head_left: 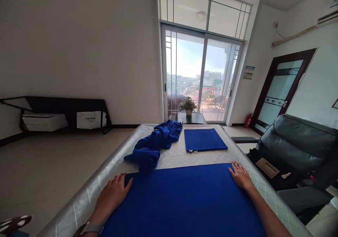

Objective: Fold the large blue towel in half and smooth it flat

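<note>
On my remote feed: blue cloth (182, 202), flat on quilted mattress (172, 157); left hand (113, 191), right hand (241, 176) at far corners, fingers outstretched, apparently gripping nothing — step, I judge, smoothing; next move probably calls for pinching an edge.

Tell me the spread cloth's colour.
The spread cloth is plain deep blue, best seen in the head view.

Cloths (185, 198) on mattress (172, 157), plant (188, 104) behind, seemingly on chair (196, 118)
</note>
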Action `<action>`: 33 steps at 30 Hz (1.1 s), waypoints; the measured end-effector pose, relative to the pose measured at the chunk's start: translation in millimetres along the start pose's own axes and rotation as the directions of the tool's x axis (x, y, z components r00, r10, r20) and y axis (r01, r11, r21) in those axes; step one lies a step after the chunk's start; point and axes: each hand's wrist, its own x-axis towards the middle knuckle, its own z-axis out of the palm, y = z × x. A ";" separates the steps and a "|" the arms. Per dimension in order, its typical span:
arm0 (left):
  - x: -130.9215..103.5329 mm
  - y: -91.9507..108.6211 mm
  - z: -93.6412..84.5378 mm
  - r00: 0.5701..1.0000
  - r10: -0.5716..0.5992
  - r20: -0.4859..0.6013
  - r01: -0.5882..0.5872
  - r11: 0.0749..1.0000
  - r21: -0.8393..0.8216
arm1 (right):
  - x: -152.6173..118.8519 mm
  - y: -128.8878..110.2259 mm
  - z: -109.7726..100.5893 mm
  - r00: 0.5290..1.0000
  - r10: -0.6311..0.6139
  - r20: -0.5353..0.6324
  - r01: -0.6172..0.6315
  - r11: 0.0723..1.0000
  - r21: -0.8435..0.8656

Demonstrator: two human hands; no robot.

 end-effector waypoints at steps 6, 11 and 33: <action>-5.0 7.9 -12.1 0.999 -0.016 0.034 0.016 1.000 -0.001 | -6.1 -13.8 -17.8 0.999 0.045 0.028 -0.043 0.997 -0.064; -6.7 10.5 -16.0 0.999 0.000 0.034 0.000 1.000 0.001 | -26.0 -85.5 -30.3 0.993 -0.099 -0.070 0.096 0.994 -0.042; -6.0 6.4 -7.3 1.000 0.010 0.012 -0.010 1.000 0.025 | -82.7 -324.5 4.8 0.743 -0.669 -0.002 0.635 0.705 0.315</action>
